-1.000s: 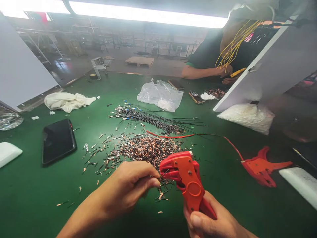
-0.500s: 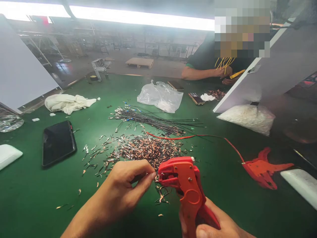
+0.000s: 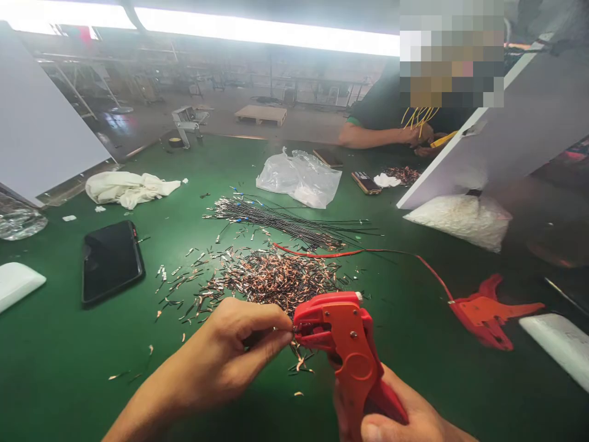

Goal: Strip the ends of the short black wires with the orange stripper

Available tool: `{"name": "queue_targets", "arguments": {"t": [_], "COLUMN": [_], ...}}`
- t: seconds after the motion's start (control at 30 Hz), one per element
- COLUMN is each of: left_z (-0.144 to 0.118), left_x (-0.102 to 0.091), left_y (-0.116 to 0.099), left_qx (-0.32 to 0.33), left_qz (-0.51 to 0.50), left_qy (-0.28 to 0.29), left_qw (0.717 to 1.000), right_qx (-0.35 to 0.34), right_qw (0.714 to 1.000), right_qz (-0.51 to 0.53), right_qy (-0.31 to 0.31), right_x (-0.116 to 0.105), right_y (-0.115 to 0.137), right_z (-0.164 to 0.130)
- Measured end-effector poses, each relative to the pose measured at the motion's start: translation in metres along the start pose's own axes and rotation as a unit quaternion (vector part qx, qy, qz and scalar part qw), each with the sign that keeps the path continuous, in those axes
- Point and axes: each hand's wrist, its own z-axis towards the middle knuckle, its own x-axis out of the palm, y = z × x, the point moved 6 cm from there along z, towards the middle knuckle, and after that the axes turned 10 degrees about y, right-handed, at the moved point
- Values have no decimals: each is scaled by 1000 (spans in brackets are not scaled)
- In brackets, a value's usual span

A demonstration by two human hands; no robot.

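Note:
In my right hand [image 3: 396, 411] is a red and orange wire stripper [image 3: 354, 350], its handles wrapped by my fingers and its jaws pointing left. My left hand [image 3: 243, 347] pinches thumb and forefinger together right at those jaws. Whatever sits between the fingertips is tiny and mostly hidden. Just beyond both hands lies a heap of short cut wire pieces [image 3: 276, 276], black with bare copper ends. Behind the heap is a bundle of long black wires [image 3: 280, 221] with metal terminals at the left ends.
A second red wire stripper [image 3: 488, 313] lies right, with a red cord running from it. A black phone [image 3: 113, 263] and a white cloth [image 3: 131, 189] are on the left. Further back are a clear plastic bag [image 3: 299, 178] and a co-worker's hands [image 3: 423, 138] holding yellow wires.
My left fingertips have moved slightly right, up against the stripper's jaws. The stripper has stayed nearly in place, and the view has shifted a little.

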Motion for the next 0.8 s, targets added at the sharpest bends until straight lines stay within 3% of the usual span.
{"name": "queue_targets", "arguments": {"t": [0.23,0.33,0.6,0.67,0.8], "left_z": [-1,0,2,2,5], "left_x": [1,1,3,3,5], "left_y": [1,0,3,6,11], "left_qx": [-28,-34,-44,-47,-54], "left_qz": [-30,-48,-50,-43,-32], "left_qy": [28,38,22,14,11], "left_qw": [999,998,998,998,998], "right_qx": [30,42,40,56,86], "right_qw": [999,998,996,995,982], "right_qz": [-13,-36,-75,-80,-86], "right_qy": [-10,14,20,-6,-143], "right_x": [-6,-9,-15,-17,-28], "right_y": [-10,-16,-27,-31,-35], "right_z": [-3,-3,-1,-6,-20]}}
